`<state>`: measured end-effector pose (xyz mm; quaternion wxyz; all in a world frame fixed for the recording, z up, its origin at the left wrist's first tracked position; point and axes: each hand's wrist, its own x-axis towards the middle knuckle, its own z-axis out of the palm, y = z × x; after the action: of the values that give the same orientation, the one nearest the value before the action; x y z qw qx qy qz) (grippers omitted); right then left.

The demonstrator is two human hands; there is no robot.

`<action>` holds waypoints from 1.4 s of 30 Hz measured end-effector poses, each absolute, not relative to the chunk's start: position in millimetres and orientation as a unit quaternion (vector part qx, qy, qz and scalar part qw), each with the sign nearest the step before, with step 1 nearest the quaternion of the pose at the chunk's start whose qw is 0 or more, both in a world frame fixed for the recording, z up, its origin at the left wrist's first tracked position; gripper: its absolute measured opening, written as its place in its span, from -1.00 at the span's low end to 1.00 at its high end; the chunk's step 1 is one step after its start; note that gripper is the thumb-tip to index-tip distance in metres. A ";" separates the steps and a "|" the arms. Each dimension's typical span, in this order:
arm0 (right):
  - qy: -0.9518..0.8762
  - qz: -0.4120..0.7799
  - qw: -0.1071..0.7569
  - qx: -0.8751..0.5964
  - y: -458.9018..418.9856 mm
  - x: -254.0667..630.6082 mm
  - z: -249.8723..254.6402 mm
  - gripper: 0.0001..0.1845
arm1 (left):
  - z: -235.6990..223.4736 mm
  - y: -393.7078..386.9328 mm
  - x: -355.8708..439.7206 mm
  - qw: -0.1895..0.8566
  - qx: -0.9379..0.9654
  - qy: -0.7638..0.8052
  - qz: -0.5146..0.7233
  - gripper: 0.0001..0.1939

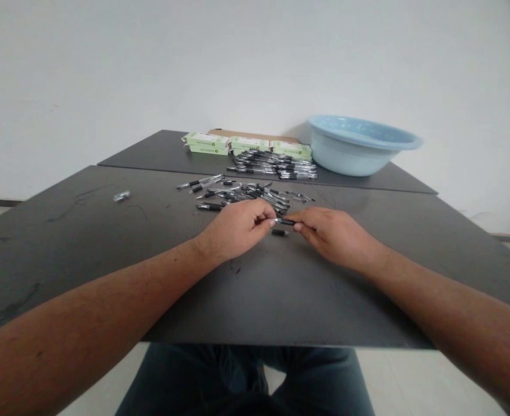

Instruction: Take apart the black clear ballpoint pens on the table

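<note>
Between my two hands lies a pen (286,222) with a black grip, held level just above the table. My left hand (243,229) pinches its pale left end between thumb and fingers. Closed around the pen's right end is my right hand (331,234), which hides that part. A short black pen piece, perhaps a cap (280,233), rests on the table right below the held pen. Beyond my hands spreads a loose pile of pens and pen parts (255,193), partly covered by my left hand.
Farther back is a stack of clear pens with black grips (276,164), in front of several green-and-white boxes (207,143). A light blue basin (359,147) stands at the back right. Small clear pieces (122,196) lie on the left of the dark table (85,242).
</note>
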<state>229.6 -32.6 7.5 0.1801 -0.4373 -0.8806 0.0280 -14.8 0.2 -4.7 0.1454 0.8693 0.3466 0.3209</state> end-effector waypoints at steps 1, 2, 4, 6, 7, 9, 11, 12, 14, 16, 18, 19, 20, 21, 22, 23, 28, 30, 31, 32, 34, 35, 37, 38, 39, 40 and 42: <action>-0.877 0.034 0.186 -0.442 -32.3 229.9 6.8 -0.66 | -4.6 0.1 -14.7 0.147 0.869 0.347 0.320 -0.90; -0.870 0.041 0.195 -0.450 -32.2 230.0 6.2 -0.67 | -4.4 -0.1 -14.7 0.148 0.869 0.348 0.319 -0.90; -0.856 0.051 0.213 -0.468 -32.1 230.2 5.7 -0.71 | -3.8 -0.8 -14.7 0.150 0.868 0.350 0.319 -0.90; -0.847 0.046 0.220 -0.481 -32.1 230.4 6.3 -0.80 | -3.5 -1.4 -14.8 0.152 0.868 0.349 0.319 -0.91; -0.847 0.039 0.220 -0.483 -32.0 230.5 6.9 -0.85 | -3.6 -1.5 -14.9 0.152 0.868 0.348 0.320 -0.91; -0.851 0.025 0.213 -0.480 -31.9 230.7 8.2 -0.91 | -4.2 -1.3 -15.1 0.150 0.868 0.346 0.323 -0.91; -0.860 0.018 0.203 -0.469 -32.0 230.7 8.9 -0.89 | -5.4 -0.7 -15.2 0.147 0.868 0.345 0.327 -0.91; -0.864 0.015 0.198 -0.462 -32.2 230.6 9.1 -0.86 | -6.0 -0.3 -15.3 0.146 0.867 0.345 0.328 -0.91; -0.870 0.014 0.193 -0.452 -32.6 230.5 8.8 -0.81 | -6.8 0.1 -15.3 0.146 0.867 0.344 0.328 -0.90; -0.868 0.022 0.202 -0.453 -32.8 230.6 8.1 -0.82 | -6.8 -0.1 -15.2 0.149 0.868 0.345 0.324 -0.90; -0.860 0.026 0.217 -0.462 -32.7 231.0 7.5 -0.88 | -6.1 -0.7 -15.2 0.152 0.869 0.345 0.321 -0.90; -0.856 0.024 0.222 -0.466 -32.5 231.2 7.4 -0.89 | -5.7 -1.0 -15.2 0.152 0.869 0.345 0.321 -0.90; -0.854 0.022 0.225 -0.469 -32.3 231.4 7.4 -0.90 | -5.2 -1.2 -15.3 0.153 0.869 0.345 0.322 -0.91; -0.853 0.021 0.225 -0.470 -32.1 231.5 7.6 -0.91 | -4.9 -1.4 -15.3 0.153 0.869 0.344 0.322 -0.91; -0.856 0.021 0.222 -0.467 -31.9 231.6 7.8 -0.93 | -4.6 -1.4 -15.4 0.152 0.869 0.343 0.322 -0.91; -0.859 0.022 0.217 -0.463 -31.9 231.5 8.1 -0.94 | -4.5 -1.3 -15.4 0.152 0.870 0.342 0.322 -0.91; -0.870 0.025 0.208 -0.446 -32.2 231.2 8.2 -0.88 | -4.7 -0.7 -15.0 0.148 0.870 0.343 0.323 -0.90; -0.869 0.026 0.215 -0.444 -32.3 231.5 7.7 -0.89 | -4.3 -0.9 -14.7 0.148 0.870 0.345 0.321 -0.90; -0.868 0.026 0.220 -0.444 -32.5 231.7 7.4 -0.90 | -4.0 -1.1 -14.6 0.149 0.870 0.345 0.319 -0.90; -0.867 0.028 0.224 -0.444 -32.7 231.9 7.2 -0.90 | -3.7 -1.2 -14.6 0.150 0.870 0.346 0.317 -0.91; -0.866 0.031 0.230 -0.443 -33.1 232.1 7.1 -0.90 | -3.2 -1.3 -14.7 0.152 0.870 0.348 0.314 -0.91; -0.865 0.032 0.232 -0.443 -33.3 232.2 7.1 -0.90 | -3.1 -1.3 -14.7 0.152 0.870 0.348 0.313 -0.91; -0.864 0.035 0.235 -0.445 -33.3 232.1 7.1 -0.89 | -3.2 -1.2 -14.8 0.153 0.870 0.347 0.314 -0.91; -0.863 0.036 0.235 -0.445 -33.1 232.1 7.0 -0.89 | -3.3 -1.1 -14.8 0.153 0.870 0.347 0.315 -0.91; -0.862 0.035 0.235 -0.447 -32.8 232.0 6.8 -0.90 | -3.3 -1.1 -14.8 0.152 0.870 0.346 0.316 -0.91; -0.862 0.034 0.235 -0.448 -32.4 232.1 6.7 -0.90 | -3.4 -1.1 -14.8 0.151 0.870 0.346 0.316 -0.91; -0.862 0.031 0.234 -0.449 -31.6 232.1 6.4 -0.91 | -3.3 -1.3 -14.7 0.149 0.870 0.346 0.317 -0.91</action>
<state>232.1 -31.6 6.4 0.2337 -0.4493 -0.8617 0.0307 -14.7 -1.3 -3.3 0.1488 0.8702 0.3461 0.3174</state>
